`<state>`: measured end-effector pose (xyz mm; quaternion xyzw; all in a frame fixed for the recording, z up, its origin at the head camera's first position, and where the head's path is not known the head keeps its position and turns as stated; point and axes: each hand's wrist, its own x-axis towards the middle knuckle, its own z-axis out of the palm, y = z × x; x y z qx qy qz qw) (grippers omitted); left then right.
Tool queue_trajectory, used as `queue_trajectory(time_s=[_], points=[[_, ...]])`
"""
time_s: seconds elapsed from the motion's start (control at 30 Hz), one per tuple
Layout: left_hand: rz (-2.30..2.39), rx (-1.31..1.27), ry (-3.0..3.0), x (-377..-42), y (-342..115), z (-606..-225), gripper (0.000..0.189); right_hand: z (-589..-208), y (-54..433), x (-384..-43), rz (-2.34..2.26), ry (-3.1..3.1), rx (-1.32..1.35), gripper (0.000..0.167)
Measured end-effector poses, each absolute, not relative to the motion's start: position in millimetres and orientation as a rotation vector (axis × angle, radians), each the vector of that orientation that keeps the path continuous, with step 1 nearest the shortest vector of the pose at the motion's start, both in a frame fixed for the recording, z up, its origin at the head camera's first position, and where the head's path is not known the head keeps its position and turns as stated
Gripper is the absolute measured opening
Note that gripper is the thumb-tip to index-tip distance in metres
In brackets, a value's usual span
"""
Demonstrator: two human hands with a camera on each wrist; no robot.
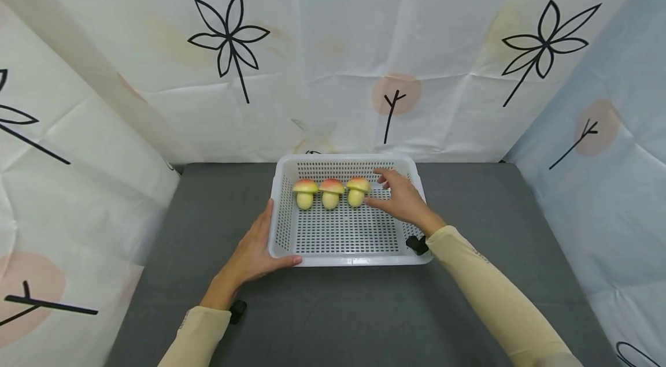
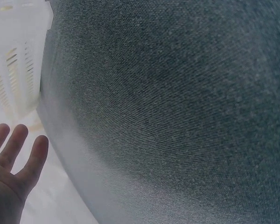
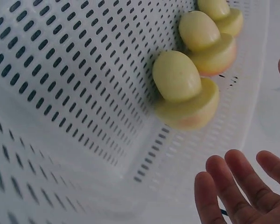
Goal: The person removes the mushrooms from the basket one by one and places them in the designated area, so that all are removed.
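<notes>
Three toy mushrooms (image 1: 330,193) with red-yellow caps and pale stems lie in a row in a white perforated plastic basket (image 1: 351,261). My left hand (image 1: 253,248) is at the basket's front left corner, its thumb along the front rim and its straight fingers beside the left wall. Over the basket's right half, my right hand (image 1: 398,196) has thumb and fingers spread apart, with nothing between them. Its thumb tip is close beside the rightmost mushroom (image 1: 356,198). In the right wrist view, the fingers (image 3: 242,170) stand apart from the nearest mushroom (image 3: 177,77).
The basket stands at the back of a dark grey table (image 1: 354,315), close to a pale cloth backdrop (image 1: 322,55) with leaf drawings. More of that cloth hangs at the left and right sides. A small black device (image 1: 416,244) is on the right wrist.
</notes>
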<state>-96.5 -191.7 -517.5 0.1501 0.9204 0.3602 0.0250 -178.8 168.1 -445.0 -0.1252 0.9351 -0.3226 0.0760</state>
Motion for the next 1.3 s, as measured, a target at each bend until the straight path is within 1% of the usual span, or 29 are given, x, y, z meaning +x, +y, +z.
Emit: queue_trajectory(time_s=[0.3, 0.73, 0.87, 1.3], points=[[1.141, 0.470, 2.842, -96.7, -192.0, -518.8, 0.138, -466.9, 151.5, -197.0, -0.887, 2.791, -0.329, 0.089], [1.157, 0.474, 2.838, -97.3, -191.9, -521.7, 0.139, -484.9, 135.8, -209.1, -0.804, 2.812, -0.225, 0.097], [1.170, 0.464, 2.831, -97.7, -192.0, -522.3, 0.139, -489.7, 134.0, -212.2, -0.763, 2.812, -0.205, 0.098], [1.166, 0.453, 2.828, -97.6, -192.1, -521.8, 0.139, -503.5, 128.9, -217.3, -0.747, 2.833, -0.216, 0.093]])
